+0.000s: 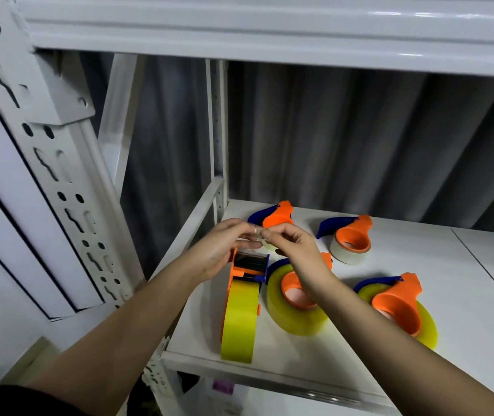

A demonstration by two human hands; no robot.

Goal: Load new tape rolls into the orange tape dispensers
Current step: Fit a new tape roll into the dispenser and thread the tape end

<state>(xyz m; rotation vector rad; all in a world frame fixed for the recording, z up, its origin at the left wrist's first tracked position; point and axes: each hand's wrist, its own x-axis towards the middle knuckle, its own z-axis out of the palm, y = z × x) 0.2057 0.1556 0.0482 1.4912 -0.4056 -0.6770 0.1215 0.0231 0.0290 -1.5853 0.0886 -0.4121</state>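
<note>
Yellow tape is sitting upright on its edge in the near dispenser, which is standing at the front left of the white shelf. Its roll is facing the camera edge-on, with the orange frame and a dark blade plate at the top. The left hand is hovering over that top end, fingers curled, and seems to be pinching a clear tape end between thumb and forefinger; the strip is thin and hard to make out. The right hand is meeting it from the other side, thumb and forefinger pinching the same strip, the other fingers bent loosely.

Four more loaded dispensers are lying flat on the shelf. One with a yellow roll is lying just beside the upright one, partly under the right wrist. Another yellow one is lying further right. A pale-roll dispenser is resting behind them, and a fifth is showing at the back left, partly hidden by the hands. A grey curtain is hanging behind the shelf.
</note>
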